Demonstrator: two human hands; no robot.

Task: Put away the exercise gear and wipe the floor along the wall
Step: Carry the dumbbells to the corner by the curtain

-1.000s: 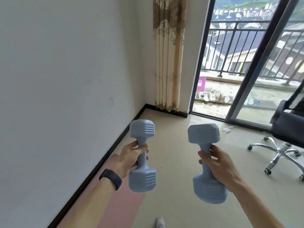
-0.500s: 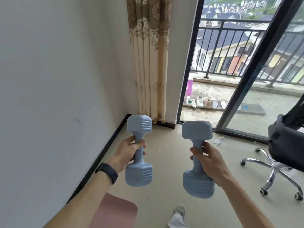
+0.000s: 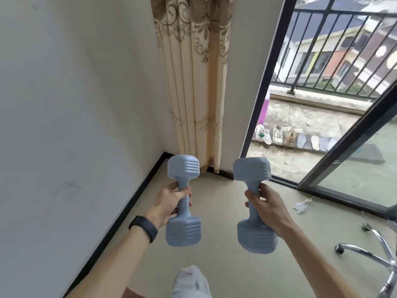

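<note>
each hand grips an upright blue dumbbell.

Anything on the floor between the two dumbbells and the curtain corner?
Nothing: head view shows bare floor from the left dumbbell and right dumbbell to the curtain. A crumpled scrap lies farther right.

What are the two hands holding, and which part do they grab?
Each holds a blue dumbbell by its thin middle handle: left hand grips the left dumbbell, right hand grips the right dumbbell.
</note>
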